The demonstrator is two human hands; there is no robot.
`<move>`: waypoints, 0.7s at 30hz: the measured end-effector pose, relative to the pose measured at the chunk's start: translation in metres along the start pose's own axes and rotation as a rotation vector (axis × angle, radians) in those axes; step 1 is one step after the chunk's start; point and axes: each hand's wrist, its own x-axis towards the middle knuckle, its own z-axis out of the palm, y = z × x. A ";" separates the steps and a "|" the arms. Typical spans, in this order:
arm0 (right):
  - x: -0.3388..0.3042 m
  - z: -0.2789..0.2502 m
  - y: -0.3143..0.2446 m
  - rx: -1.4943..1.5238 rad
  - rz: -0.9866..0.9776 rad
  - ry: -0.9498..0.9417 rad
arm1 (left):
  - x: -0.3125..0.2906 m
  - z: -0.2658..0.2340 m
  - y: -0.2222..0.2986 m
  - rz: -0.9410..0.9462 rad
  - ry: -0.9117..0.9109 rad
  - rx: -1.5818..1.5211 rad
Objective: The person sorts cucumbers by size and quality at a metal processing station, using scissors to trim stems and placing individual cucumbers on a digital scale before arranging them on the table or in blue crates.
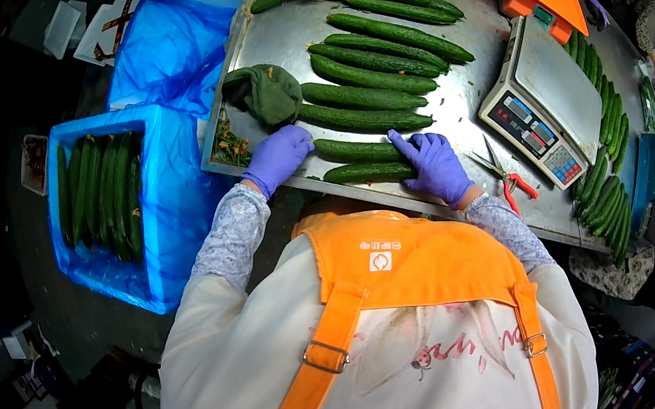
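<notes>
Two cucumbers (361, 148) lie side by side at the near edge of the metal counter (458, 107); the gloved left hand (277, 159) is at their left ends, fingers curled, though I cannot tell whether it grips; the gloved right hand (433, 164) rests over their right ends, fingers spread, its grip equally unclear. More cucumbers (372, 56) lie on the far side; a dark green cloth (264, 93) sits just beyond the left hand; red-handled scissors (507, 178) and a scale (557, 89) are to the right.
</notes>
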 end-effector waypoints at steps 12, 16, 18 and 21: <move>0.001 -0.008 0.002 0.084 -0.004 -0.054 | 0.023 0.005 0.005 -0.262 -0.068 -0.586; -0.011 -0.025 0.001 0.765 0.038 -0.134 | 0.023 -0.006 0.033 -0.347 0.063 -0.957; -0.022 -0.026 0.005 1.183 0.058 -0.189 | 0.027 -0.009 0.038 -0.237 0.259 -1.158; -0.039 -0.022 0.024 1.617 0.179 -0.442 | 0.037 -0.029 0.006 -0.220 0.268 -1.300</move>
